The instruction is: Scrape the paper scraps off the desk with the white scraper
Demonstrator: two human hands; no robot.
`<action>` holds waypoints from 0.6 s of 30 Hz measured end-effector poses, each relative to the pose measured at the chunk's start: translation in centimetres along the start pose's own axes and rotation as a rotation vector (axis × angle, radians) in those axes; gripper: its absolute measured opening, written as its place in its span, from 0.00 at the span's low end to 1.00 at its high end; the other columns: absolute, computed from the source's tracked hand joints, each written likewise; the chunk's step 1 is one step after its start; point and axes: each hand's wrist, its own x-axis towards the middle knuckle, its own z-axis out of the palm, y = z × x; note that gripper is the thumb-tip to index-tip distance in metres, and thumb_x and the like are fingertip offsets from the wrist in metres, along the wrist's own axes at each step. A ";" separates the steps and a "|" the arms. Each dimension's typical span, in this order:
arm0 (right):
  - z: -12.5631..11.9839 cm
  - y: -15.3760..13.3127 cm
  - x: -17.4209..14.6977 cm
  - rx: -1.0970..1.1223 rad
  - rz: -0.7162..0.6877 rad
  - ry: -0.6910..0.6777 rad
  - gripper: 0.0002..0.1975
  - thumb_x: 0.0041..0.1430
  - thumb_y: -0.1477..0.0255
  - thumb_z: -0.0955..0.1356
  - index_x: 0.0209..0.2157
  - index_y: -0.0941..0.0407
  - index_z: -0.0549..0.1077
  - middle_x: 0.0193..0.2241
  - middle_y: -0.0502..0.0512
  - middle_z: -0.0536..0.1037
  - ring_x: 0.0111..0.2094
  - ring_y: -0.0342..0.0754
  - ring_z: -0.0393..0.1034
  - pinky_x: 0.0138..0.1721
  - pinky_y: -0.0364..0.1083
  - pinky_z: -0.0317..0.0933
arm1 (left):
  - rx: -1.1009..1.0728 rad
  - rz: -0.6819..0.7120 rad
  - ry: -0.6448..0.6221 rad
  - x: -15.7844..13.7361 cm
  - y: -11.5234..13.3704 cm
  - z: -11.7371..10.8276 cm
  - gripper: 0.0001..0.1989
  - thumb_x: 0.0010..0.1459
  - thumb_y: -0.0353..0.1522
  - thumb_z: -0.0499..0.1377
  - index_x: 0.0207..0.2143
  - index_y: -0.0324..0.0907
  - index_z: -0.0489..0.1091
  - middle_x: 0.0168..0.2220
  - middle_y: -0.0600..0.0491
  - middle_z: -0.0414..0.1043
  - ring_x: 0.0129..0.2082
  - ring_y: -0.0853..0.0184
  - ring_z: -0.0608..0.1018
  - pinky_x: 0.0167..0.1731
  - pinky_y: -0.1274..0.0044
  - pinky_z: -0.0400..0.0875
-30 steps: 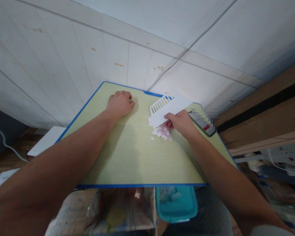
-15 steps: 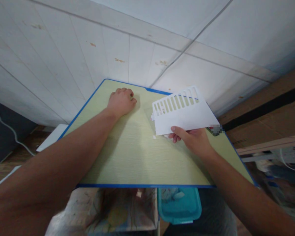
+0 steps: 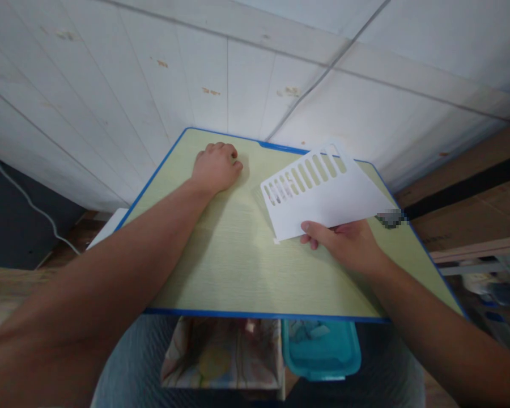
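Note:
My right hand (image 3: 344, 241) grips the lower edge of a white slotted card (image 3: 323, 204), thumb on top and fingers underneath. A row of rounded slots, longer towards the right, runs along the card's far side, and the card tilts above the yellow-green tabletop (image 3: 238, 266). Something pale and patterned shows through the left slots; I cannot make it out. A small white scrap (image 3: 276, 241) is by the card's near left corner. My left hand (image 3: 216, 167) rests on the far left of the tabletop, fingers curled in with nothing visible in them.
A blue rim edges the table. White panelled wall (image 3: 174, 85) with a grey cable (image 3: 314, 82) rises behind. A pixelated dark object (image 3: 391, 219) lies at the right edge beside cardboard (image 3: 471, 209). Below the front edge are a patterned fabric box (image 3: 221, 362) and a turquoise bin (image 3: 323, 354).
The view has shifted, so the table sits slightly higher and further right. The card in my right hand has turned and tilted a little. My left hand stays put on the table.

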 end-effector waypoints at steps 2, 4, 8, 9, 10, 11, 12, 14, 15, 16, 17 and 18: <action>0.0 0.1 -0.3 0.003 -0.009 -0.008 0.17 0.59 0.60 0.80 0.21 0.49 0.77 0.21 0.56 0.83 0.21 0.52 0.77 0.23 0.49 0.74 | -0.011 0.001 -0.003 0.1 -0.1 0.1 0.19 0.70 0.34 0.61 0.60 0.45 0.82 0.65 0.40 0.80 0.68 0.40 0.76 0.71 0.52 0.70; 0.0 0.1 -0.6 -0.003 -0.037 -0.021 0.18 0.60 0.60 0.80 0.21 0.48 0.77 0.21 0.56 0.83 0.21 0.53 0.77 0.23 0.50 0.74 | -0.026 0.001 -0.013 0.1 -0.1 0.2 0.20 0.70 0.34 0.62 0.62 0.45 0.82 0.66 0.40 0.79 0.69 0.39 0.75 0.72 0.50 0.69; 0.2 -0.4 -1.2 -0.023 -0.135 -0.051 0.20 0.63 0.61 0.80 0.19 0.47 0.78 0.22 0.56 0.83 0.23 0.55 0.80 0.27 0.53 0.76 | -0.040 -0.004 -0.027 0.0 0.0 -0.1 0.19 0.73 0.35 0.63 0.63 0.46 0.81 0.66 0.42 0.79 0.70 0.41 0.74 0.72 0.51 0.68; 0.3 -0.5 -1.3 -0.027 -0.152 -0.061 0.20 0.64 0.61 0.81 0.20 0.47 0.79 0.22 0.56 0.84 0.24 0.55 0.80 0.29 0.53 0.78 | -0.037 -0.009 -0.031 -0.1 0.2 -0.2 0.18 0.74 0.34 0.62 0.63 0.46 0.81 0.66 0.42 0.79 0.71 0.42 0.73 0.72 0.52 0.67; 0.3 -0.6 -1.4 -0.032 -0.162 -0.075 0.19 0.64 0.61 0.81 0.20 0.47 0.79 0.22 0.55 0.84 0.24 0.55 0.80 0.31 0.54 0.79 | -0.033 -0.016 -0.038 -0.2 0.3 -0.3 0.17 0.76 0.34 0.61 0.62 0.44 0.81 0.67 0.42 0.78 0.71 0.44 0.73 0.72 0.53 0.67; 0.3 -0.7 -1.5 -0.038 -0.163 -0.092 0.19 0.64 0.61 0.81 0.20 0.47 0.80 0.22 0.55 0.84 0.24 0.55 0.79 0.32 0.54 0.80 | -0.025 -0.024 -0.047 -0.3 0.5 -0.5 0.17 0.77 0.33 0.60 0.62 0.43 0.80 0.67 0.42 0.78 0.71 0.45 0.73 0.72 0.55 0.67; 0.3 -0.7 -1.7 -0.041 -0.162 -0.103 0.19 0.63 0.60 0.81 0.21 0.46 0.80 0.21 0.54 0.84 0.23 0.55 0.79 0.33 0.54 0.81 | -0.017 -0.031 -0.056 -0.5 0.7 -0.6 0.17 0.78 0.33 0.59 0.62 0.41 0.80 0.68 0.42 0.77 0.71 0.46 0.73 0.72 0.56 0.66; 0.3 -0.8 -1.9 -0.048 -0.149 -0.120 0.19 0.63 0.59 0.81 0.21 0.46 0.81 0.21 0.54 0.84 0.23 0.55 0.79 0.33 0.54 0.81 | -0.002 -0.038 -0.069 -0.6 1.1 -0.8 0.17 0.79 0.33 0.58 0.63 0.40 0.80 0.69 0.42 0.77 0.70 0.48 0.73 0.72 0.57 0.67; 0.3 -0.9 -2.0 -0.055 -0.148 -0.132 0.18 0.64 0.59 0.81 0.21 0.46 0.81 0.22 0.54 0.84 0.23 0.55 0.79 0.33 0.54 0.81 | 0.006 -0.038 -0.075 -0.6 1.2 -0.9 0.17 0.80 0.33 0.58 0.64 0.40 0.80 0.69 0.42 0.77 0.70 0.49 0.73 0.71 0.57 0.67; 0.3 -1.0 -2.2 -0.063 -0.154 -0.149 0.18 0.64 0.59 0.81 0.22 0.45 0.81 0.21 0.53 0.84 0.24 0.55 0.80 0.33 0.54 0.81 | 0.014 -0.037 -0.077 -0.6 1.3 -1.0 0.18 0.80 0.33 0.58 0.65 0.41 0.79 0.70 0.43 0.77 0.69 0.50 0.73 0.71 0.56 0.67; 0.3 -1.1 -2.3 -0.072 -0.162 -0.174 0.17 0.65 0.60 0.80 0.22 0.45 0.82 0.21 0.53 0.84 0.24 0.55 0.80 0.34 0.54 0.81 | 0.019 -0.037 -0.077 -0.6 1.4 -1.0 0.18 0.80 0.34 0.57 0.66 0.41 0.79 0.70 0.43 0.76 0.69 0.50 0.73 0.71 0.56 0.68; 0.3 -1.2 -2.4 -0.079 -0.169 -0.195 0.16 0.65 0.61 0.80 0.23 0.45 0.83 0.21 0.53 0.83 0.24 0.55 0.80 0.35 0.54 0.81 | 0.024 -0.037 -0.078 -0.6 1.4 -1.0 0.19 0.80 0.34 0.57 0.66 0.42 0.79 0.70 0.44 0.76 0.68 0.50 0.73 0.71 0.55 0.68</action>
